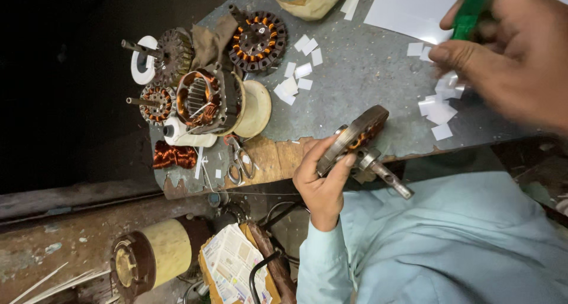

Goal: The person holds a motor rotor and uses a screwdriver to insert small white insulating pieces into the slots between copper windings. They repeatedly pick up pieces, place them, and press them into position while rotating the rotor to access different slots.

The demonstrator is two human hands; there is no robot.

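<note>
Clamped: left hand (322,183) on stator (353,139); right hand (509,55) pinches green tool (470,11); white slips (438,106) nearby.

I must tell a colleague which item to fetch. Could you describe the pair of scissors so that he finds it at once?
Start at the grey worktable and go to its worn wooden front edge. There, just below the cream spool and left of the left hand, lie the scissors. They are the only thin metal tool with finger loops; the neighbours are round copper-wound motor parts.
</note>
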